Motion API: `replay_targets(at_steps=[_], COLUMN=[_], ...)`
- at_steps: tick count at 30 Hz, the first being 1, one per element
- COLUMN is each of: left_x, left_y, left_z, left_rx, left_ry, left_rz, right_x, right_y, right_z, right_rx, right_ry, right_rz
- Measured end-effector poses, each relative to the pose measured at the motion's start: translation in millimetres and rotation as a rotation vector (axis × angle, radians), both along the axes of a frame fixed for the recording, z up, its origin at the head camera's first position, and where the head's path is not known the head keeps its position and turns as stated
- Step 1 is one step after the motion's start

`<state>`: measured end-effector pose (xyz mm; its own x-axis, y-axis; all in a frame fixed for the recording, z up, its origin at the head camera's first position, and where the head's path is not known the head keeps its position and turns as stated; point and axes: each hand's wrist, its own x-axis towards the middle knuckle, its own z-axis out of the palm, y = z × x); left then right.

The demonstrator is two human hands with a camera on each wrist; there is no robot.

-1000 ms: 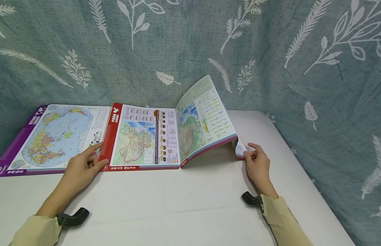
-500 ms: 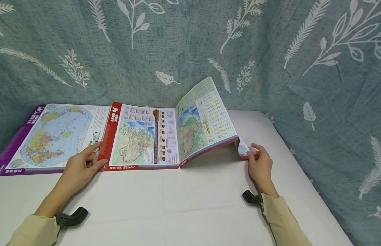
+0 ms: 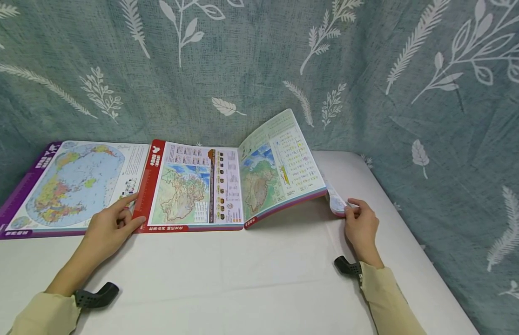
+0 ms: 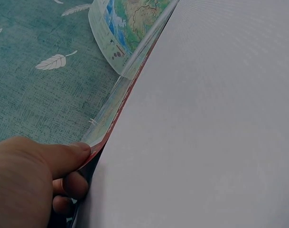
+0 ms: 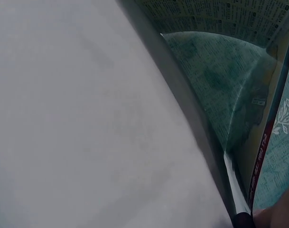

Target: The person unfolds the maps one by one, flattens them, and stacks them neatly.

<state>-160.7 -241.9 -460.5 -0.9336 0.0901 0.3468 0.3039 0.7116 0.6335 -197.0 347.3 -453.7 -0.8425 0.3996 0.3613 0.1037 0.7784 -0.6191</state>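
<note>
A red-edged China map point(image 3: 184, 195) lies on the white table with its left panel flat. Its right panel point(image 3: 263, 158) stands raised and slanting, and a further blue-and-white part point(image 3: 336, 204) shows low beneath its right edge. My left hand point(image 3: 112, 223) pinches the map's lower left corner, thumb on top, as the left wrist view also shows. At the far right, my right hand point(image 3: 361, 228) pinches the end of the blue-and-white part between thumb and fingers. In the right wrist view only a bit of that hand point(image 5: 282, 209) shows, beside the sheet's edge.
A purple-edged world map point(image 3: 75, 186) lies flat to the left, its right side against the red border. Behind hangs a teal leaf-patterned curtain point(image 3: 251, 56), which also runs along the right. White tablecloth point(image 3: 225, 279) spreads in front of the maps.
My right hand has moved a little to the right, drawing the blue-and-white part further out. The raised panel has lowered slightly and leaned right. My left hand stays at the corner.
</note>
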Motion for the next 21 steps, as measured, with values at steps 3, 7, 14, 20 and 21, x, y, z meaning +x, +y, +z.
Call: replay_targets(at_steps=[3, 7, 14, 20, 21], left_x=[-0.2, -0.3, 0.4, -0.6, -0.7], left_y=[-0.1, -1.2, -2.9, -2.0, -1.8], left_z=[-0.2, -0.3, -1.2, -2.1, -2.2], left_rx=[-0.002, -0.010, -0.005, -0.002, -0.002], left_ry=[-0.004, -0.007, -0.022, -0.019, -0.018], left_rz=[-0.001, 0.000, 0.002, -0.001, -0.001], right_x=[-0.3, -1.1, -0.7, -0.6, -0.8], right_y=[3.5, 7.2, 15.8, 24.3, 26.2], right_z=[0.3, 1.1, 2.7, 2.9, 2.9], right_rx=[-0.001, 0.001, -0.002, 0.002, 0.002], right_ry=[0.004, -0.001, -0.028, -0.029, -0.029], right_rz=[-0.016, -0.025, -0.067, -0.087, -0.092])
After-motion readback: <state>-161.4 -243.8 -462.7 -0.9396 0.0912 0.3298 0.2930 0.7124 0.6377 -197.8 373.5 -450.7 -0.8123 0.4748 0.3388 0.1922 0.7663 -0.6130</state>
